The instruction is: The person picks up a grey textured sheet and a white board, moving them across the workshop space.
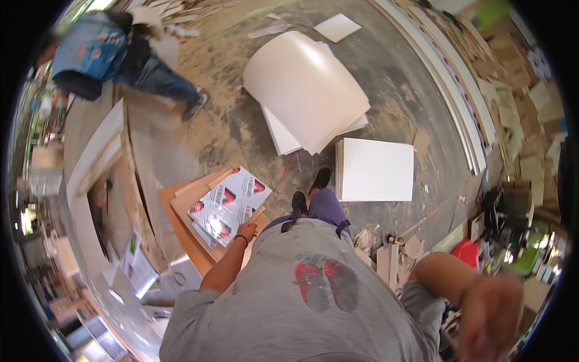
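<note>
My left hand, with a dark band at its wrist, is at the near right edge of a low pile on my left. Its fingers look curled over the edge of a brown board. On top of that pile lies a shiny grey-white printed sheet with red and black marks. Wider brown sheets stick out beneath it. My right hand is raised at the lower right, away from the piles and smeared by motion. Its fingers cannot be made out, nor whether it holds anything.
Ahead stands a stack of curved white sheets; a squared white stack is right of my feet. A person walks at the upper left beside a large wood-edged panel. Long white boards line the right; scraps lie nearby.
</note>
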A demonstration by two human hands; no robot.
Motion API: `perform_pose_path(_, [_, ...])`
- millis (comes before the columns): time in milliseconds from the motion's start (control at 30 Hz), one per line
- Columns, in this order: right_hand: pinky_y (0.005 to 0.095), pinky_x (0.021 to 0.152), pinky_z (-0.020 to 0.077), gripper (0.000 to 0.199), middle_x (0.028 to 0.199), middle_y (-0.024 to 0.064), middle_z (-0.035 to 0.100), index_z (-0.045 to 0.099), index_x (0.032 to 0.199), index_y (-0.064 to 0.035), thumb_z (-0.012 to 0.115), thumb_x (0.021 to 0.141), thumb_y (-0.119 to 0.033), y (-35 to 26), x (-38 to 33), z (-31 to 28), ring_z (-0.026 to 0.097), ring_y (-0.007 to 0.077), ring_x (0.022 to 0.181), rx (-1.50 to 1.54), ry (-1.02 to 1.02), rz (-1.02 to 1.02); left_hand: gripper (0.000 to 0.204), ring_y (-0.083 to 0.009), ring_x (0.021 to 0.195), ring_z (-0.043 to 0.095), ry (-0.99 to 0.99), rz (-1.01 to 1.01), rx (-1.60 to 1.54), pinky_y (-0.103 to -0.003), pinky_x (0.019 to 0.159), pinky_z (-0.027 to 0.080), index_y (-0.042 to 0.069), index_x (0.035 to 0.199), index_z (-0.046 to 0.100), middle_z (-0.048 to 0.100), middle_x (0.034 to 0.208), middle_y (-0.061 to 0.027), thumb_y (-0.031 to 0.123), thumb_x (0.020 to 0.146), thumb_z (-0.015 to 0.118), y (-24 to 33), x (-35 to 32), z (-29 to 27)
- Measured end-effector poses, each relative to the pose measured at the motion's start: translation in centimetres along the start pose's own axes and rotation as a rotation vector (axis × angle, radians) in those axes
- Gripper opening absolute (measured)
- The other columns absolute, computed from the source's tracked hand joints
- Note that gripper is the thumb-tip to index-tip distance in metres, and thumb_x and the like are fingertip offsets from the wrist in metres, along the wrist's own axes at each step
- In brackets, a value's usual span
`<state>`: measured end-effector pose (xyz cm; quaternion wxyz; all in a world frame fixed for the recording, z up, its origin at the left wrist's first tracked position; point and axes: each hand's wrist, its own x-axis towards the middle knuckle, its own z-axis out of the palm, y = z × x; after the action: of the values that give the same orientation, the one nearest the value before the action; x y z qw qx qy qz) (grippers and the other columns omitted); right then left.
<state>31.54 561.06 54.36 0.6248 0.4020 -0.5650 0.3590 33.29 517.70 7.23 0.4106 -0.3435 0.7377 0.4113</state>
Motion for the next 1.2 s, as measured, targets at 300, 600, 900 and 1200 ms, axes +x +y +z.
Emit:
perform_pose_path(300, [0.0197,0.046,0.0386,0.018,0.063,0.0036,0.055,0.056,0.090,-0.0004,0.050,0.085,-0.016,12.0,-36.2,-1.3,0.047,0.0068,0.050,-0.143,0.285,2.037,0.028,-0.0126,0.054,0.056,0.022,0.022,-0.011,-0.026,0.043,0.039,0.003,0.083,0.056,0.058,0.065,-0.0047,0.031,0.082,0.052,12.6,4.7,-2.3])
perform_pose_path(600, [0.0233,0.044,0.0413,0.025,0.066,0.0042,0.058,0.058,0.077,-0.0045,0.055,0.081,-0.029,16.4,-65.8,3.4,0.051,0.0096,0.051,-0.110,0.229,2.668,0.033,-0.0129,0.055,0.054,0.083,0.072,0.085,-0.024,0.046,0.041,0.003,0.089,0.050,0.057,0.072,-0.0075,0.035,0.083,0.054,24.8,17.6,0.1])
perform_pose_path(900, [0.0377,0.094,0.0350,0.092,0.115,0.0272,0.046,0.034,0.121,0.0103,0.062,0.065,-0.057,29.1,-88.5,6.8,0.044,0.0337,0.112,-0.772,-0.315,2.390,0.059,-0.0130,0.080,0.050,-0.040,0.210,0.249,-0.025,0.058,0.042,0.004,0.115,0.040,0.050,0.096,-0.0059,0.045,0.077,0.058,31.8,37.2,8.8])
perform_pose_path(1200, [0.0358,0.089,0.0405,0.110,0.118,0.0236,0.045,0.022,0.124,0.0074,0.075,0.050,-0.054,30.6,-94.5,9.0,0.046,0.0309,0.109,-1.192,-0.105,2.572,0.089,-0.0260,0.111,0.037,-0.013,-0.083,0.162,-0.041,0.080,0.037,0.012,0.133,0.018,0.031,0.125,-0.0127,0.064,0.069,0.054,34.1,52.2,12.6])
